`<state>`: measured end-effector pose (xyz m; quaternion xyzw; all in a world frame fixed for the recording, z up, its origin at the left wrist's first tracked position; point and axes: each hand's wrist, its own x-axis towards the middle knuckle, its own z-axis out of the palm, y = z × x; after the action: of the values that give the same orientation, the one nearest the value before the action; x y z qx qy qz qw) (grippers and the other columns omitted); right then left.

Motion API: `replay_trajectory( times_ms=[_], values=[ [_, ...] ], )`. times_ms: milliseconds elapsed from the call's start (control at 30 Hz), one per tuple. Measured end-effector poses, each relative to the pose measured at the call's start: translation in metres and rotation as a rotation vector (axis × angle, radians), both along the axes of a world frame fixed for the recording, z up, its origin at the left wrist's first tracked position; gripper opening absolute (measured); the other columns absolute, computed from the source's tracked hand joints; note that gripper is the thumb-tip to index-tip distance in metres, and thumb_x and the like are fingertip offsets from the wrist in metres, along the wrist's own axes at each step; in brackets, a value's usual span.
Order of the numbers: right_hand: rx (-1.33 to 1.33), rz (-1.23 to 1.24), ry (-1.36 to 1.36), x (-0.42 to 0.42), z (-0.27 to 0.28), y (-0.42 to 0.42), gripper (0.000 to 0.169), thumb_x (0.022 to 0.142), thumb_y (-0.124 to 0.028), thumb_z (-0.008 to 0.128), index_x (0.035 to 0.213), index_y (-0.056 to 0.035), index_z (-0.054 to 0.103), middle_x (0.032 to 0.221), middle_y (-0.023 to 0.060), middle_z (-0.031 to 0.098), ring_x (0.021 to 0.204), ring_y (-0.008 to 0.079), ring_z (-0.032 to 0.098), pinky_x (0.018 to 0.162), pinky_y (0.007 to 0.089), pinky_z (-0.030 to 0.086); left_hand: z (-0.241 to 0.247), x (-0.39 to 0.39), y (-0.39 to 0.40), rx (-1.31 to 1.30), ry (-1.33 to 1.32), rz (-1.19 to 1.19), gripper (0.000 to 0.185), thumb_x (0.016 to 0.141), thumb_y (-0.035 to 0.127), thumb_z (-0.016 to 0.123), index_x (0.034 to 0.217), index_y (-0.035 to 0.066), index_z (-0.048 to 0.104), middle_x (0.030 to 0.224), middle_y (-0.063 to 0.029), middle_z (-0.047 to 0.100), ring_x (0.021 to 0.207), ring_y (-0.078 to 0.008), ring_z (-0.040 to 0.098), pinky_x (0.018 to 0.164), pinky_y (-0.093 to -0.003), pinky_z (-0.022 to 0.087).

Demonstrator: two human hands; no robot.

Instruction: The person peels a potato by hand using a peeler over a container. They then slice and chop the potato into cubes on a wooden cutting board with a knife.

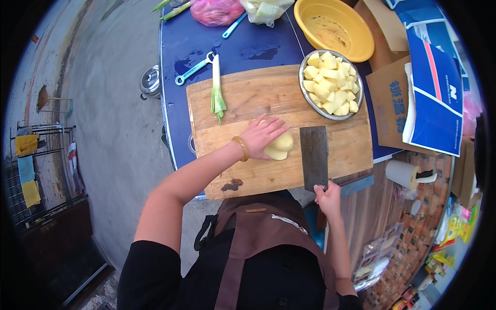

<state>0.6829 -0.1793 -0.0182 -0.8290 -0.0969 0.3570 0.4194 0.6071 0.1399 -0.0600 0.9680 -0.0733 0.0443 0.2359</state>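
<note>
My left hand [264, 136] lies over pieces of peeled potato [282, 144] on a wooden cutting board [255, 89], its fingers spread across them. To their right, my right hand [328, 198] grips a cleaver [314, 155] at its near end; the wide dark blade is over the board, apart from the potato. A metal bowl [361, 101] heaped with potato chunks [331, 83] stands at the board's far right corner. A length of green onion or leek [217, 87] lies at the upper left of the board.
Left of the leek lies a blue-handled peeler [193, 71] on the blue table [174, 128]. Another blue-handled tool [234, 25], a pink plastic bag [217, 11] and a clear bag [266, 9] are farther back. A yellow basin [354, 44] and cardboard boxes [387, 108] stand at the right.
</note>
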Motion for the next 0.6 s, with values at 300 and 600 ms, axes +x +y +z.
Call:
replay_trajectory(
  times_ms=[300, 600],
  values=[
    [-0.083, 0.135, -0.099, 0.027, -0.012, 0.05, 0.012, 0.083, -0.01, 0.062, 0.082, 0.0028, 0.062, 0.061, 0.0123, 0.061, 0.055, 0.0226, 0.062, 0.055, 0.0357, 0.047, -0.019, -0.004, -0.013, 0.065, 0.217, -0.092, 0.091, 0.059, 0.018, 0.085, 0.14, 0.019, 0.042, 0.123, -0.0091, 0.052, 0.115, -0.028, 0.052, 0.1, -0.041, 0.042],
    [-0.221, 0.409, -0.402, 0.009, -0.021, 0.066, 0.016, 0.08, -0.011, 0.062, 0.088, 0.0025, 0.065, 0.073, 0.0248, 0.064, 0.072, 0.0427, 0.063, 0.068, 0.0487, 0.05, -0.033, -0.062, -0.063, -0.382, 0.011, 0.543, 0.122, 0.055, 0.038, 0.091, 0.152, 0.009, 0.022, 0.152, -0.0271, 0.022, 0.14, -0.0457, 0.024, 0.114, -0.0509, 0.027]
  ],
)
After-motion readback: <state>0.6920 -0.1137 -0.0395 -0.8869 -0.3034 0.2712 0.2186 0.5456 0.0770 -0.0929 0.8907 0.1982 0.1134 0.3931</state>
